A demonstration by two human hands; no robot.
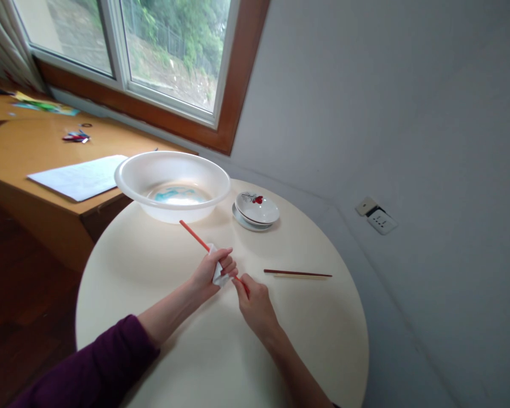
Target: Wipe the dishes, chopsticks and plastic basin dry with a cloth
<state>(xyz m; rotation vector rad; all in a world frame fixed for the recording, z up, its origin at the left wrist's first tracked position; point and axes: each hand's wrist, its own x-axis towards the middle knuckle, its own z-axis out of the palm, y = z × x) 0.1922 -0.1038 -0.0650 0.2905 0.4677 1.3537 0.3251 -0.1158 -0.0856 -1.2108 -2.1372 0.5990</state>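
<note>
My left hand [207, 272] is closed around a folded white tissue [219, 276], which is wrapped about an orange-red chopstick [194, 236]. The chopstick slants from upper left to lower right above the table, its far end sticking out beyond the tissue. At the near end, my right hand [257, 306] pinches the same chopstick, close beside the left fingers. To the right, a dark brown chopstick [297, 272] lies alongside a pale one [301, 276] on the table.
A translucent white basin [170, 212] with blue marks on its bottom stands on the round cream table [153, 258]. Beside it sit stacked small white dishes [257, 208], the top one with a red flower. A wooden desk [34, 144] holds paper sheets [79, 177]; the wall borders the right.
</note>
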